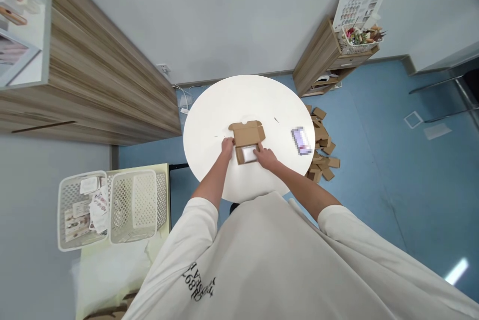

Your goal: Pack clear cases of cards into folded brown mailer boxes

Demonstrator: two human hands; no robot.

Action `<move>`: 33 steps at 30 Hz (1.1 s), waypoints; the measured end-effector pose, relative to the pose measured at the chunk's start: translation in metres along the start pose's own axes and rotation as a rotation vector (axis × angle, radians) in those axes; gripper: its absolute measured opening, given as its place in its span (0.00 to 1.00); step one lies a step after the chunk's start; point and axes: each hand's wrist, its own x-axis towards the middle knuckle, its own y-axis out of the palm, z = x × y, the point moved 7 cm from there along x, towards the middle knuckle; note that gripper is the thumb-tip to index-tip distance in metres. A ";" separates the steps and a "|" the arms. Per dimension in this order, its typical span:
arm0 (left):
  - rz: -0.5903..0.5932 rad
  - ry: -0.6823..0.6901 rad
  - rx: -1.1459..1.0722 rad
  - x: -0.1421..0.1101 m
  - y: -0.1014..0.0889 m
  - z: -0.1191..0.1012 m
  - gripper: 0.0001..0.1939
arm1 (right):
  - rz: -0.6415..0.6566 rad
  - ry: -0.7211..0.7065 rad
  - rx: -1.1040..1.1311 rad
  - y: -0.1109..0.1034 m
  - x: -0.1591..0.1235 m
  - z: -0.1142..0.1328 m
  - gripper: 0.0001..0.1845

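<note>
A small brown cardboard box [249, 134] lies on the white round table, its lid folded back away from me. Inside its tray sits a white packet [248, 154]; its exact kind is too small to make out. At the box's left edge, near the hinge, my left hand [227, 145] is closed with its fingers pinching the side. My right hand [267, 156] grips the right wall, one finger along the outer edge and the thumb reaching inside, touching the packet.
The round table [209, 105] also carries a pixelated purple phone-like object [301, 140] at the right. Several folded cardboard boxes [322, 135] lie on the floor beyond it. White plastic baskets [133, 173] stand at left. A wooden cabinet [123, 61] and a small shelf unit [316, 56] line the wall.
</note>
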 end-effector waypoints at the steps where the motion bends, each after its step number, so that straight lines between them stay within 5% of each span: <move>1: 0.002 -0.012 -0.013 -0.001 0.000 0.002 0.14 | -0.002 0.004 0.006 0.000 0.000 0.000 0.25; 9: 0.105 -0.063 -0.186 -0.009 -0.004 0.015 0.20 | -0.034 0.029 0.051 0.001 -0.001 -0.001 0.35; 14: 0.250 0.058 -0.126 -0.016 -0.005 0.010 0.22 | -0.053 0.025 0.081 -0.002 -0.005 0.001 0.39; 19: 0.238 0.212 -0.025 -0.020 -0.009 0.004 0.22 | -0.100 0.047 0.154 -0.005 -0.016 0.000 0.37; 27: 0.179 0.347 0.174 -0.037 -0.011 0.009 0.27 | -0.295 0.300 0.733 0.010 -0.031 -0.027 0.32; 33: 0.219 0.352 0.178 -0.047 -0.008 0.012 0.29 | -0.308 0.395 0.958 0.005 -0.019 -0.044 0.40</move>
